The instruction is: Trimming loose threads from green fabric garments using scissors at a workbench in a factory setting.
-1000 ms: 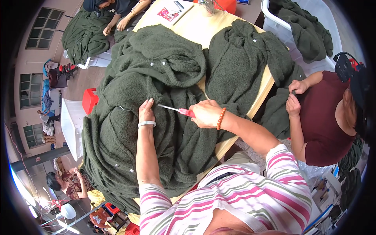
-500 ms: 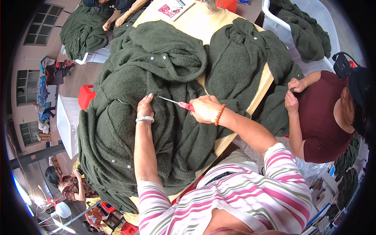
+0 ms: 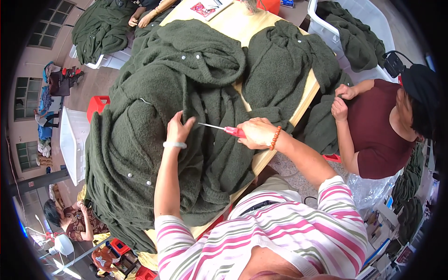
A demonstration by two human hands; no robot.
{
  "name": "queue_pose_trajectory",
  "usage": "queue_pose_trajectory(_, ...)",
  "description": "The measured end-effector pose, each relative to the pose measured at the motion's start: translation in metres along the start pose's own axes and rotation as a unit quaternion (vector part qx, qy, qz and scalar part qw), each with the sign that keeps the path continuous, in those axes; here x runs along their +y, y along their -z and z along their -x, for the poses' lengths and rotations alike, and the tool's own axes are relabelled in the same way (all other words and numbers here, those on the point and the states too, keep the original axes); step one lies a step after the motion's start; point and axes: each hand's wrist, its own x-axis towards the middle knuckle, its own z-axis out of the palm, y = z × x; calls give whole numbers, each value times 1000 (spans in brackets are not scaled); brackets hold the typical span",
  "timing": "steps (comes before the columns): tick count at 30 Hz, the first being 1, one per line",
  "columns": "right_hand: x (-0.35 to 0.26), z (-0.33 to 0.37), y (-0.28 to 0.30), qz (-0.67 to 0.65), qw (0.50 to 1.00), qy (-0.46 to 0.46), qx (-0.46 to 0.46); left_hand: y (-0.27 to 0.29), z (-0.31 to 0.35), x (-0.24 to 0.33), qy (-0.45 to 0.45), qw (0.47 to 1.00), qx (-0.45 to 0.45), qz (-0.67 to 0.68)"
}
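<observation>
Dark green fuzzy knit garments (image 3: 135,126) lie heaped over the table in front of me. At the middle of the heap, my left hand (image 3: 178,129) rests with a raised fold of the knit between its thumb and fingers. My right hand (image 3: 257,133) grips a tool with a red handle (image 3: 234,132) and a thin, straight metal shaft. The shaft points left, its tip just right of my left thumb, close above the knit. The exact shape of the tip is too small to tell. A pale thread or seam end (image 3: 145,101) shows on the knit beyond my left hand.
More green knit (image 3: 280,65) lies at the table's right. A co-worker in a maroon top (image 3: 380,130) handles knit there; another person's hands (image 3: 140,18) work at the far left. White bins (image 3: 322,23) hold garments. A magazine (image 3: 207,8) lies on the wooden table (image 3: 261,21).
My left thumb has spread away from the fingers, and a fold of knit now stands up between them. The tool and my right hand have shifted slightly right and down.
</observation>
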Motion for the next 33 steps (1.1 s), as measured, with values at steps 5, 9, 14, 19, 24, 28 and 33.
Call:
queue_pose_trajectory(5, -6, 22, -11, 8, 999, -23, 40, 6, 55, -24, 25, 1000, 8, 15)
queue_pose_trajectory(9, -23, 31, -25, 13, 997, -1, 70, 8, 72, -44, 161, 848, -13, 506)
queue_pose_trajectory(14, -54, 41, -33, 18, 997, 71, 33, 11, 69, -50, 184, 786, -25, 590)
queue_pose_trajectory(19, -55, 39, -30, 24, 995, 32, 87, 11, 77, -46, 194, 761, -39, 617)
queue_pose_trajectory(24, -72, 50, -16, -21, 998, 52, -31, 6, 108, -50, 184, 763, -11, 620)
queue_pose_trajectory(28, -41, 55, -19, -29, 994, 36, 104, 59, 158, 7, 62, 960, 148, 229)
queue_pose_trajectory(33, -44, 64, -23, -16, 996, 43, 79, 160, 219, -67, 20, 852, 509, -122)
